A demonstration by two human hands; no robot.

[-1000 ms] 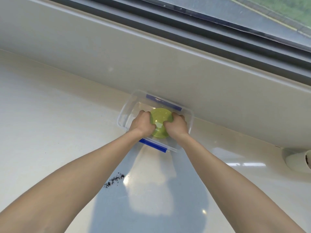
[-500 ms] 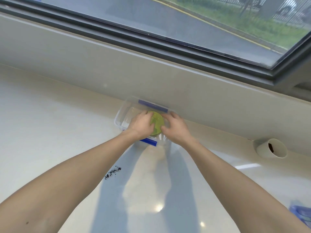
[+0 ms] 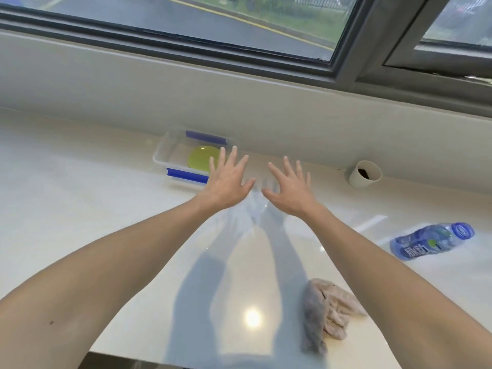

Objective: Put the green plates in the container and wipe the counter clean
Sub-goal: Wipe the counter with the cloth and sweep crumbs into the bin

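Green plates (image 3: 203,160) lie inside the clear container (image 3: 170,145) at far left. Both hands hover empty with fingers spread: left hand (image 3: 226,182), right hand (image 3: 290,189). Nearer the right hand, the cloth (image 3: 326,312) lies near-right, its length running near-to-far.

We have only one view, from the head camera, looking forward and down along both outstretched forearms across the pale desk (image 3: 80,198) toward the window (image 3: 186,20) at the back. The wide lens bends the sill and the desk's near edge, which shows at the bottom of the frame. The forearms sit close under the lens; the clear container (image 3: 165,153) by the wall lies farther off.
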